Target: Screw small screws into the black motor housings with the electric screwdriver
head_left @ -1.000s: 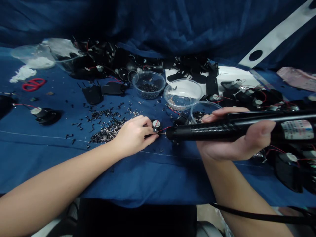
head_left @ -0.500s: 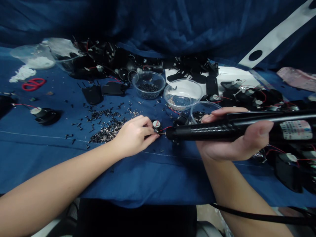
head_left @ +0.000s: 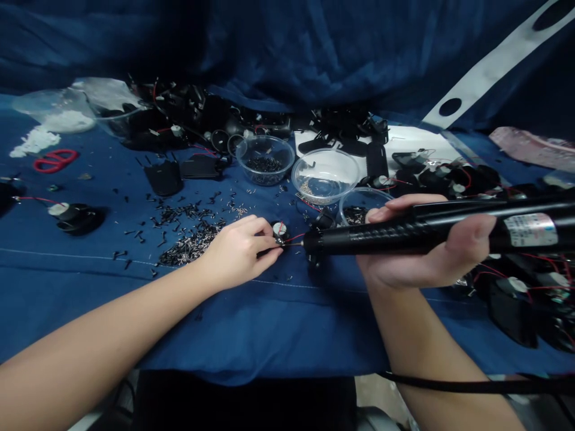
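Note:
My right hand [head_left: 426, 263] grips a black electric screwdriver [head_left: 381, 237], held nearly level and pointing left. Its thin bit [head_left: 294, 243] reaches the fingertips of my left hand [head_left: 242, 251]. There the thumb and fingers are pinched on something small and dark, mostly hidden by the fingertips. Just behind them is a small motor with a white end [head_left: 280, 228] and red wires, partly covered. A pile of small black screws [head_left: 191, 246] lies beside my left wrist, with more strewn behind it.
Clear tubs with small parts stand behind my hands: a left one [head_left: 265, 170], a middle one [head_left: 326, 185] and one partly behind the screwdriver [head_left: 354, 212]. Red-handled scissors [head_left: 55, 161] lie at left. Black housings with wired motors [head_left: 514, 308] crowd the right. A black cable [head_left: 440, 384] crosses my right forearm.
The whole view has shifted slightly. The screwdriver's nose has drawn back a little from my left fingertips, so more of the bit shows. Both hands keep their hold.

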Available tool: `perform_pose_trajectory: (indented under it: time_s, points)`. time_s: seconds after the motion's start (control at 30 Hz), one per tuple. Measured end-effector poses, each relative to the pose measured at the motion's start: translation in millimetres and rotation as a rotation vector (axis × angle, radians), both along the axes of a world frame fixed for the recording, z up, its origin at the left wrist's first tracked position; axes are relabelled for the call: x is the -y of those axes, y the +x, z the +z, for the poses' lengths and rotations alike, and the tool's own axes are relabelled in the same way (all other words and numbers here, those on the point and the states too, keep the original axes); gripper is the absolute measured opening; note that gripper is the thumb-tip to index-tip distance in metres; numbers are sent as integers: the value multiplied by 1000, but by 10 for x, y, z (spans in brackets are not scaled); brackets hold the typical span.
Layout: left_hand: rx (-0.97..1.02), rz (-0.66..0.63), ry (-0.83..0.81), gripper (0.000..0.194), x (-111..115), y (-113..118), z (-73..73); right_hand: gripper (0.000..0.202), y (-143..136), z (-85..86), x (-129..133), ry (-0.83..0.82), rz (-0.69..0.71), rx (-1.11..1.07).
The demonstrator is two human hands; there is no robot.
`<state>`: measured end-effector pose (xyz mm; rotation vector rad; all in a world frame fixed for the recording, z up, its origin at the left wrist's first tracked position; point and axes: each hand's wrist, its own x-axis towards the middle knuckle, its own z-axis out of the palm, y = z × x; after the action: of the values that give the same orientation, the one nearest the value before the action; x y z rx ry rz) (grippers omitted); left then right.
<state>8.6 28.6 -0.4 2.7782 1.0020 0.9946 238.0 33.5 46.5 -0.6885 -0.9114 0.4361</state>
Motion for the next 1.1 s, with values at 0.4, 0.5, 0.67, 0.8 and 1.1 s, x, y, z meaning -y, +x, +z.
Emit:
perform_pose_trajectory:
  time_s: [0.4,0.5,0.67,0.8,1.1]
  points:
    - [-32,80,181,20,-7,109,-30,53,43,159,-64,13,-113,-158]
    - [14,74,151,17,-17,115,-41,55,49,164,-50,-8,-92,-137]
    - [18,61,141,16,-31,100,-40,55,23,176,-34,-7,-107,-131]
    - [-42,72,183,18,-12,100,-21,58,37,151,-37,14,-82,-112]
    - [-205,109,277,21,31,98,19,59,55,90,-36,39,-57,-40]
